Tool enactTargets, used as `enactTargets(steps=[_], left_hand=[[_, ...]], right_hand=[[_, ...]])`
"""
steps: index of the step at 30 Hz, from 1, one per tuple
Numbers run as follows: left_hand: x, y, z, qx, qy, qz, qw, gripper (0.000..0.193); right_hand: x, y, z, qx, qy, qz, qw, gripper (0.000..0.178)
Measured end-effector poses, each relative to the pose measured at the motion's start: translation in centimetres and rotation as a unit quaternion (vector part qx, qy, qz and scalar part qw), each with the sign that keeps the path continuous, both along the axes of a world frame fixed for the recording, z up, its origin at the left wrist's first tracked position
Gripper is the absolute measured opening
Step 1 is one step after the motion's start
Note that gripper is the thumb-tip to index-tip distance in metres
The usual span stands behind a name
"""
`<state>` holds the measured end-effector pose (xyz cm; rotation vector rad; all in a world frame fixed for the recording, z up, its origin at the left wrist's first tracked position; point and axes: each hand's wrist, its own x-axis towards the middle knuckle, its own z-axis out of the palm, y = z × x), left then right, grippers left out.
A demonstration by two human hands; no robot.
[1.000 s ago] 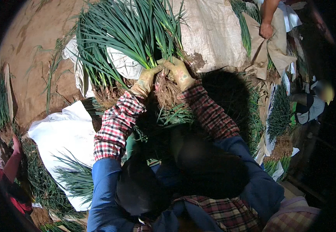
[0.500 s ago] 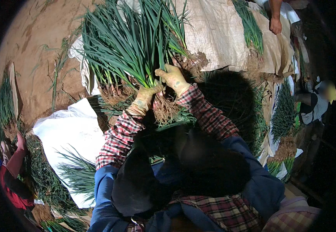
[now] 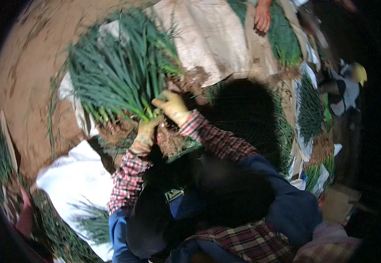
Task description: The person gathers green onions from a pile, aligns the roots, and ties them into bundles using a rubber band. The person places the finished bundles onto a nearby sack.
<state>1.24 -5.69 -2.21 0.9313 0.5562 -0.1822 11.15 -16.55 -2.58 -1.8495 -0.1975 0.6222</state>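
A thick bunch of green onions (image 3: 127, 83) lies in front of me, its long leaves fanned away from me. My left hand (image 3: 145, 133), in a yellowish glove, is closed around the stems just above the bulbs. Brown tangled roots (image 3: 172, 142) hang out on the near side of that hand. My right hand (image 3: 172, 106), gloved alike, is at the right edge of the stems with its fingers bent against them. Motion blur softens its fingertips. More green onions with soil on their roots (image 3: 116, 131) lie beneath and to the left of the held bunch.
A pale woven sack (image 3: 203, 39) lies at the far side, with another person's hand (image 3: 263, 18) near its right. White sheeting (image 3: 81, 175) is at my left. More onion bundles (image 3: 311, 109) lie at the right, near a person in a yellow cap (image 3: 350, 85). Another person's limb (image 3: 25, 212) shows far left.
The view has shifted, so most of the scene sits lower or farther left. Both hands remain at the onion stems. The other person's hand at the top now reaches over the sack beside the onions.
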Motion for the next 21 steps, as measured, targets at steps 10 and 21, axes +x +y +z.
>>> enactTargets(steps=[10, 21], left_hand=[[0.2, -0.9, -1.6, -0.144, 0.105, 0.071, 0.982, 0.013], [0.5, -2.3, 0.1, -0.085, 0.132, 0.067, 0.985, 0.017]], right_hand=[[-0.9, -0.3, -0.7, 0.171, 0.295, -0.141, 0.930, 0.017], [-1.0, -1.7, 2.5, 0.239, 0.334, -0.223, 0.884, 0.011]])
